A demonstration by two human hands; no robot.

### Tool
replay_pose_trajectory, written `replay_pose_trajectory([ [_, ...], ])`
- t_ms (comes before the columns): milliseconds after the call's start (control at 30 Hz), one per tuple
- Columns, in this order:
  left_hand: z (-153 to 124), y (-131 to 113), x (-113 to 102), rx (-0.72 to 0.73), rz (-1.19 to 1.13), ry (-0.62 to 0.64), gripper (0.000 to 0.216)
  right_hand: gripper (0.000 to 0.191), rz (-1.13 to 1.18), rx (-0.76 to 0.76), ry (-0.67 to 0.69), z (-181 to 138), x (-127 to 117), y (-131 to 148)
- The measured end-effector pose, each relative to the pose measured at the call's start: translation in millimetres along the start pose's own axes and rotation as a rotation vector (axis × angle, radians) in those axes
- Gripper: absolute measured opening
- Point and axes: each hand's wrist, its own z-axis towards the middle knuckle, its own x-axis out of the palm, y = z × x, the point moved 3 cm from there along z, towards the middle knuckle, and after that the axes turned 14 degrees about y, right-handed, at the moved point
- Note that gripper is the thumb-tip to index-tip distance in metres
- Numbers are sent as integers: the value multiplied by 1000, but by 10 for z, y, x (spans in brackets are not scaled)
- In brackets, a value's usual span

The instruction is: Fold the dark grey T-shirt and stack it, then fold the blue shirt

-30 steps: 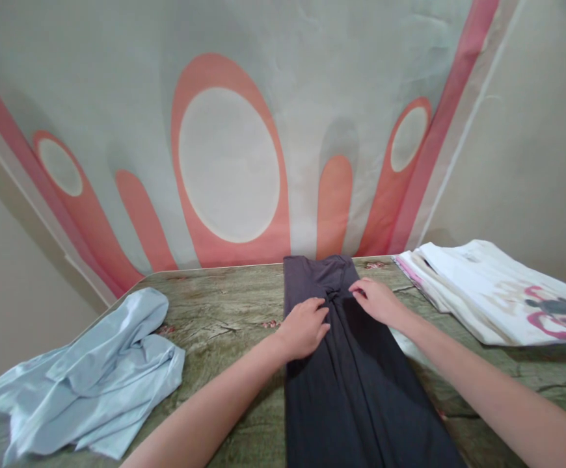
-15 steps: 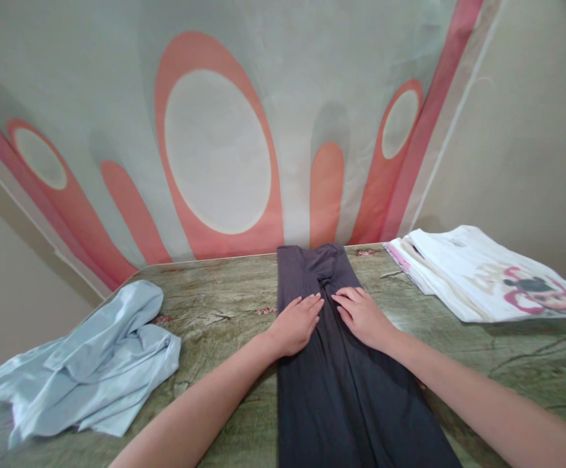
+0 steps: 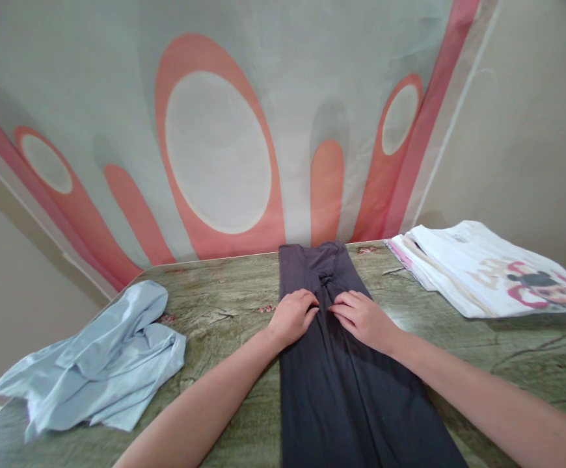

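Observation:
Dark trousers [image 3: 322, 390] lie lengthwise on the table, their waist at the far edge and their legs running toward me. Creases gather along the middle below the waistband. On the left half of the cloth rests my left hand [image 3: 293, 318], its fingers curled in and the thumb close to them, pinching the fabric near the centre. Opposite it, my right hand [image 3: 365, 320] has its fingertips drawn together on the fabric beside the middle crease. A narrow gap separates the two hands. Part of the pinched cloth is hidden under the fingers.
A crumpled light blue garment [image 3: 112, 357] lies on the wood-patterned table [image 3: 229, 279] at the left. At the right is a stack of folded clothes [image 3: 468, 273], a white printed shirt on top. A wall with a pink and white patterned covering [image 3: 273, 130] stands behind the table.
My fingers, flatter on the trousers before, have curled inward into the cloth near the middle. The view has shifted slightly; the garments at both sides lie as before.

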Motion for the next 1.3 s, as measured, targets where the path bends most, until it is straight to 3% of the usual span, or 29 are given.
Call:
replay_pose_trajectory([
  [167,-10,120,-29,-70,20,-25,16,32,-19,-106,79,-8,-28,118],
  [333,-20,405,-143,-196,7,-76,16,31,-30,-133,111,-3,-13,142],
  [600,-19,690,-169,-243,-216,223,18,25,-26,-171,73,5,0,131],
  [833,-38,639,-187,-207,-168,286,16,24,-31,-156,82,13,25,121],
  [1067,-87,412,-253,103,-208,325,20,22,-25,-142,95,18,33,120],
  [1300,-108,397,-247,92,-112,368,15,24,-33,-133,119,23,42,117],
])
